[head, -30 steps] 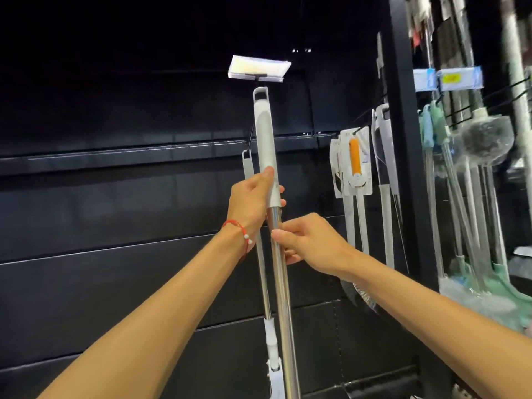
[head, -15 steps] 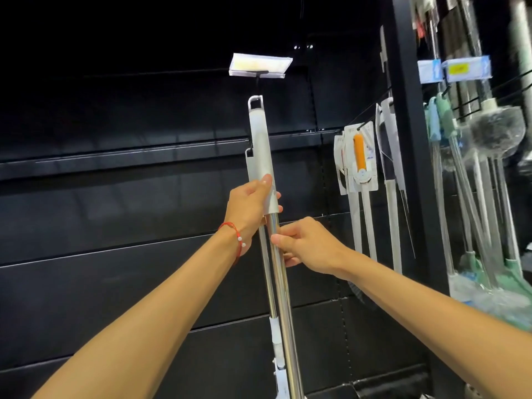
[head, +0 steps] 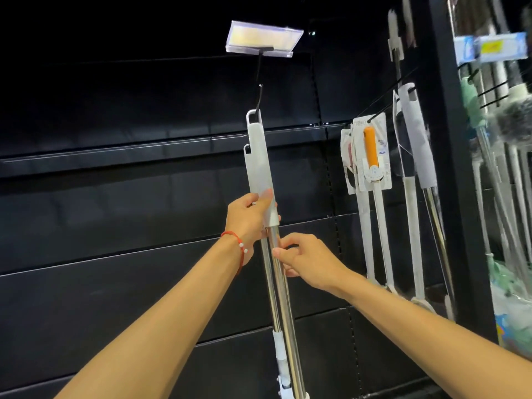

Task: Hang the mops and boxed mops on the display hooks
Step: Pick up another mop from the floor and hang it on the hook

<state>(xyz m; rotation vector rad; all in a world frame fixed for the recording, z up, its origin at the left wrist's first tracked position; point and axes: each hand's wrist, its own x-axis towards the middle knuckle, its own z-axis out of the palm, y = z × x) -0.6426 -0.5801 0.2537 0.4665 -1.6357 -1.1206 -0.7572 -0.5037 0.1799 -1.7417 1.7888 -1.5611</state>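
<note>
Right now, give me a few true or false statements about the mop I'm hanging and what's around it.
1. The left hand grips the mop's white handle. True.
2. The right hand hangs empty. False: it pinches the steel pole just below the left hand.
3. The red bracelet is on the right wrist. False: it is on the left wrist.
4. A price tag holder sits above the top of the white handle. True.
</note>
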